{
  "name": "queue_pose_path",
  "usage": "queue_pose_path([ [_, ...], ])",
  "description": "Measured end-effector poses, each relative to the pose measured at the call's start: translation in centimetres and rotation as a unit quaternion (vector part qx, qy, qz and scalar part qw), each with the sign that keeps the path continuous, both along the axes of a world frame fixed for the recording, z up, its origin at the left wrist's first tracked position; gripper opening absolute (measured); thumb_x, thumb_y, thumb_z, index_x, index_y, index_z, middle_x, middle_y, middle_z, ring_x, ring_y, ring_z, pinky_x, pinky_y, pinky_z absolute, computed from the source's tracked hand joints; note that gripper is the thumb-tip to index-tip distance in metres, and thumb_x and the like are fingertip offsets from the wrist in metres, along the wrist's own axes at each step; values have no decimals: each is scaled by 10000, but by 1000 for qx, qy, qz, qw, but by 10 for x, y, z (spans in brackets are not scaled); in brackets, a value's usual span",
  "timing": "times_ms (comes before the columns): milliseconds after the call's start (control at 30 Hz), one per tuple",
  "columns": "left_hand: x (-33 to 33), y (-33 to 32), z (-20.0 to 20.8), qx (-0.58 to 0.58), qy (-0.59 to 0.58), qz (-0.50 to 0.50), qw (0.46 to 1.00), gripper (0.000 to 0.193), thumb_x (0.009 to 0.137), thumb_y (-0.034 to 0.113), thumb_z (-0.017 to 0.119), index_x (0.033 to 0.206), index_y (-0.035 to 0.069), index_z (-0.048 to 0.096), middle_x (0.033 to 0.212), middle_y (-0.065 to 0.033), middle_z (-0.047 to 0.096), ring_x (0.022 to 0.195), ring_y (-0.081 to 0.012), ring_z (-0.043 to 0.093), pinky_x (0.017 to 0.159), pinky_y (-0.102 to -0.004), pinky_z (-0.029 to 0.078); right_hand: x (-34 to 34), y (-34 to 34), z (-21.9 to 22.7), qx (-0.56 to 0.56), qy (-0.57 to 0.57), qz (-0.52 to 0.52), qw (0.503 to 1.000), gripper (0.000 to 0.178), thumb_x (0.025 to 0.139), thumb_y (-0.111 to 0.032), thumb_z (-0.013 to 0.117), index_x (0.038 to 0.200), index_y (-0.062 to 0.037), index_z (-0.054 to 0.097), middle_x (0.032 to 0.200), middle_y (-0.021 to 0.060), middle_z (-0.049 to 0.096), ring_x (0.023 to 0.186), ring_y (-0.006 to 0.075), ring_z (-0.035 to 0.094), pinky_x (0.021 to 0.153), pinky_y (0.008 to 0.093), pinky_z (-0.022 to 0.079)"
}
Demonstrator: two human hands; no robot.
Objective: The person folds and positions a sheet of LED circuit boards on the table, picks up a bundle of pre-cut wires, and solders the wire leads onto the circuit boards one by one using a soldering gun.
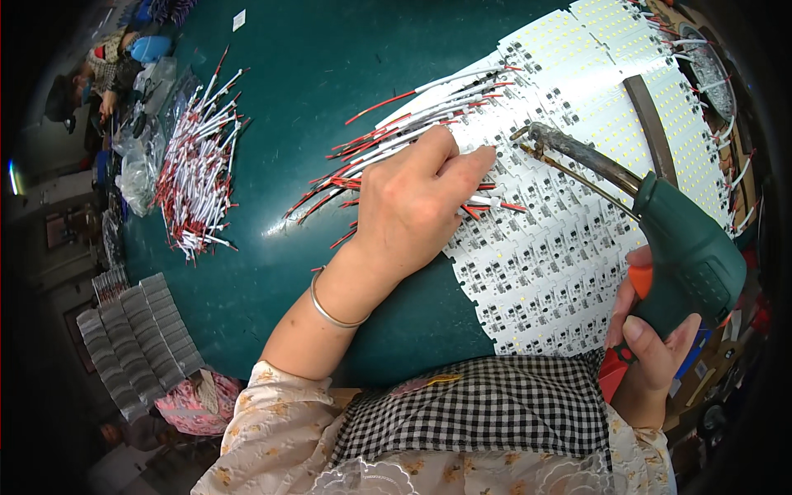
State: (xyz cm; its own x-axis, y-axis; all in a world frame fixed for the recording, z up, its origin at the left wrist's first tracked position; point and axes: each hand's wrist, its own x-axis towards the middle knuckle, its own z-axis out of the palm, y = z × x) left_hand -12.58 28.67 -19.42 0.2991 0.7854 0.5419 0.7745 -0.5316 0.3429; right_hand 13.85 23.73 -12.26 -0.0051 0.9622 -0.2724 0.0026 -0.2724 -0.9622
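Note:
My left hand is curled over the near edge of a sheet of white circuit boards. Short white cable leads with red ends stick out from under its closed fingers, and its fingertips are partly hidden. More red-and-white leads lie fanned along the boards' left edge, beyond that hand. My right hand is wrapped around the grip of a dark green soldering gun with an orange trigger. The gun's tip is above the boards, just right of my left fingers.
A loose pile of red-and-white leads lies on the green table at the left. A dark curved strip rests on the boards. Stacked grey parts stand at the lower left. Another person sits at the far left.

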Motion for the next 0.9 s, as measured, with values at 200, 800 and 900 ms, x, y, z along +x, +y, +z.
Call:
queue_pose_path([
  [200,-2,2,-2,-10,3,-7,1000,338,634,-58,624,947,61,671,687,-49,501,508,-182,519,409,-311,401,-1,1,-2,-5,-9,22,1000,650,720,-253,736,1171,127,464,853,143,559,467,120,505,403,213,413],
  [800,-5,6,8,-121,-24,-21,992,473,544,-114,670,981,64,704,806,-75,636,683,-223,640,557,-309,495,2,7,-4,2,-8,32,999,607,731,-238,724,1152,118,470,785,128,553,462,118,501,410,215,412],
  [900,-5,7,9,-134,-35,-25,990,512,527,-134,648,995,65,707,803,-78,639,692,-226,642,565,-304,495,1,7,-6,1,-7,46,999,583,736,-220,718,1148,113,475,776,120,554,473,117,508,415,216,420],
])
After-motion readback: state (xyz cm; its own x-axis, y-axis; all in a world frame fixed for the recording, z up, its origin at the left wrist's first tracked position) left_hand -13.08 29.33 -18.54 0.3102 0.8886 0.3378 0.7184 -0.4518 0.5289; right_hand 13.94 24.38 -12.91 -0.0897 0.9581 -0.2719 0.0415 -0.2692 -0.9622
